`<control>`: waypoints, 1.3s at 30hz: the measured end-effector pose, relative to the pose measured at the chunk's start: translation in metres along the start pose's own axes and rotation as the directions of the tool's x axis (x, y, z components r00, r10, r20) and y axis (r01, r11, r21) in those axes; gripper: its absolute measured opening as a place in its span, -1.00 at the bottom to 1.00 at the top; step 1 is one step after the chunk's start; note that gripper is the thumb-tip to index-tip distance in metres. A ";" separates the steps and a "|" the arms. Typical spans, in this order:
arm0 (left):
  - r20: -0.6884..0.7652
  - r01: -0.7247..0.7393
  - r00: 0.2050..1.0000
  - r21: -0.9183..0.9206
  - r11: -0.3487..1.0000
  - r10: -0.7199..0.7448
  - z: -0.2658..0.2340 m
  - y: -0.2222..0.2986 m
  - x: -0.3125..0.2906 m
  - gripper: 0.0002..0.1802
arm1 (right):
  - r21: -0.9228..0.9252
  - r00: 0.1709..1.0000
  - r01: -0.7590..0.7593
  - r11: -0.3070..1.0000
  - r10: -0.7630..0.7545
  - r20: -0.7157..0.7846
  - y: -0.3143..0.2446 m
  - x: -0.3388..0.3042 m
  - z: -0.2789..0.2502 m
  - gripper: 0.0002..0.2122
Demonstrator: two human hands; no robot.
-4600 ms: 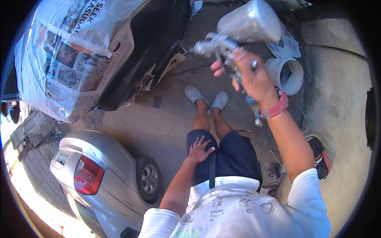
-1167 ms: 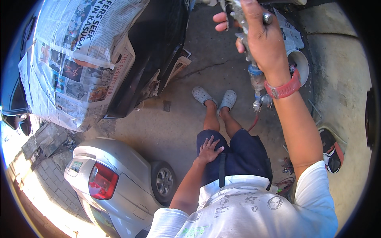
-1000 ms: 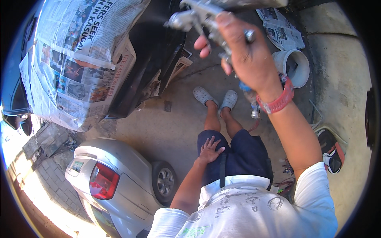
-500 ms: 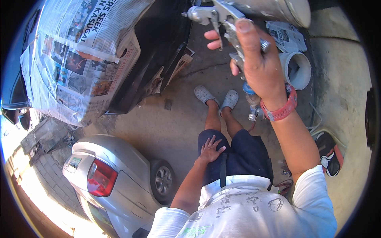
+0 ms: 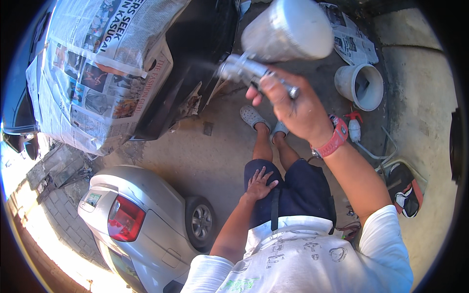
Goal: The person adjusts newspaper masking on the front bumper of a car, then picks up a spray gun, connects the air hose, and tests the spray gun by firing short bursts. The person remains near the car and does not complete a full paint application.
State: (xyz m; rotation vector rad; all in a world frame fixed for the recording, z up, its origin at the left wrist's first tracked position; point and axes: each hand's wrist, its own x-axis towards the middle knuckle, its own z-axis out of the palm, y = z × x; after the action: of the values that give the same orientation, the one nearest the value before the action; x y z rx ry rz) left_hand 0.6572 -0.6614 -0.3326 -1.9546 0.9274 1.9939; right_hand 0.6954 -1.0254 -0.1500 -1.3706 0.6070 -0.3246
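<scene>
My right hand (image 5: 298, 105) is wrapped round the grip of a metal spray gun (image 5: 256, 68) with a whitish cup (image 5: 288, 31) on top. The nozzle points left at the black car panel (image 5: 195, 58), a short gap away. A faint mist shows in front of the nozzle. Taped newspaper (image 5: 97, 83) covers the part of the car beside that panel. My left hand (image 5: 260, 184) rests on my thigh, fingers spread, holding nothing. My palm hides most of the gun's handle.
A silver car (image 5: 161, 215) stands at the lower left. On the right are a white bucket (image 5: 360, 87), a spray bottle (image 5: 354, 127) with a red top, a bent metal tube frame (image 5: 386, 156) and a dark-and-red bag (image 5: 405, 188). More newspaper (image 5: 349, 36) lies by the wall.
My right hand has brought the spray gun down and to the left, and turned it so its cup shows more fully. The mist has appeared at the nozzle. My left hand stays put.
</scene>
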 end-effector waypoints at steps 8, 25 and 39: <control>-0.007 0.001 1.000 -0.012 1.000 -0.001 0.004 -0.001 0.002 -0.14 | -0.152 0.965 0.087 0.985 -0.121 -0.232 0.004 -0.017 -0.011 -0.47; -0.011 -0.004 1.000 -0.001 1.000 0.004 0.003 0.001 -0.001 -0.15 | -0.188 0.899 0.085 0.978 -0.157 -0.408 0.015 0.047 -0.068 -0.48; -0.023 -0.001 1.000 0.004 1.000 0.001 0.004 0.004 -0.002 -0.15 | -0.171 0.979 -0.184 0.968 0.196 0.057 0.007 0.016 -0.047 -0.44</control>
State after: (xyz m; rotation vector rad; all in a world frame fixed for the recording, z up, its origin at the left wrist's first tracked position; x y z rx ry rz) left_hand 0.6519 -0.6614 -0.3298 -1.9798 0.9373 1.9721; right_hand 0.6808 -1.0710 -0.1638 -1.4632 0.7107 -0.0697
